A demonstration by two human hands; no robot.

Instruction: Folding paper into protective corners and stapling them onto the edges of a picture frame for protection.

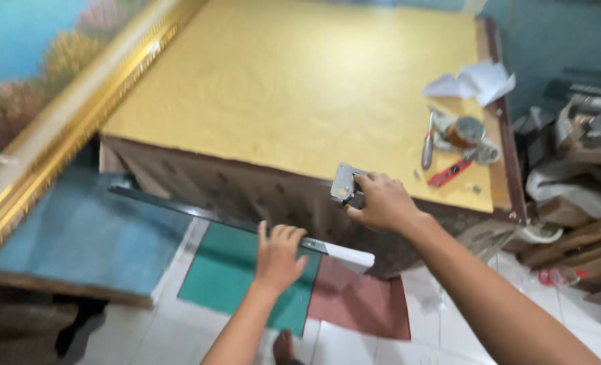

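Yellow-topped table [280,81] above tiled floor; right hand [381,201] closed around stapler [344,184] at near edge, left hand [278,257] flat, open, pressing long strip [206,215] running left-right just below.

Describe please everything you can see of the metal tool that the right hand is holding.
The metal tool looks like a staple gun: a silvery grey, boxy body of bare metal with a darker part toward the palm. The right hand grips it from the right, fingers wrapped around its handle. It sits at the near edge of the yellow tabletop, head pointing left, slightly tilted. Finer details are blurred.
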